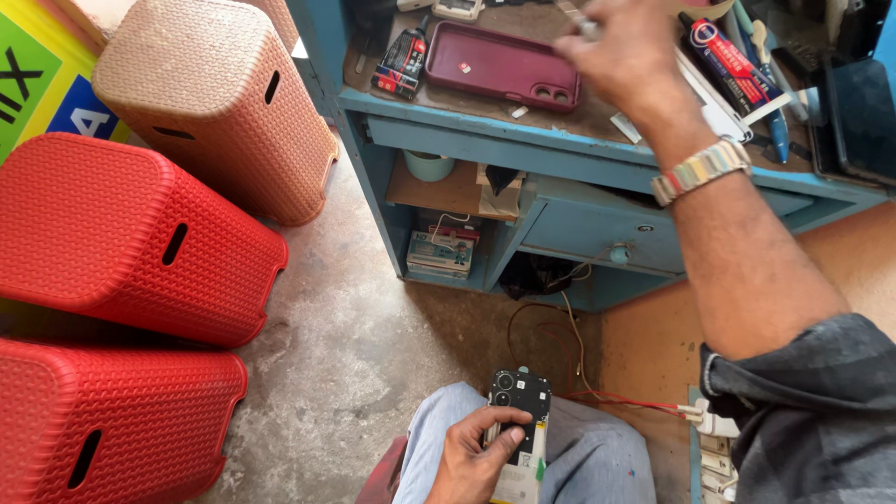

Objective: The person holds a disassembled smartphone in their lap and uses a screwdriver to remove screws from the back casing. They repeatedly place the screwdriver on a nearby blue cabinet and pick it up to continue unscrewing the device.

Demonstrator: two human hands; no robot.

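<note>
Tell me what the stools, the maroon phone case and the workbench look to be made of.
Red stools: moulded plastic, woven-look texture, slight sheen. Maroon phone case: likely soft rubbery plastic, matte, with camera cutouts. Workbench: probably painted wood, blue paint worn and grimy, bare board on the shelf.

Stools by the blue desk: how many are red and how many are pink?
Red stools: 2, one above the other at the left edge.
Pink stools: 1, beside the blue desk.
Total: 3 woven-look plastic stools.
</note>
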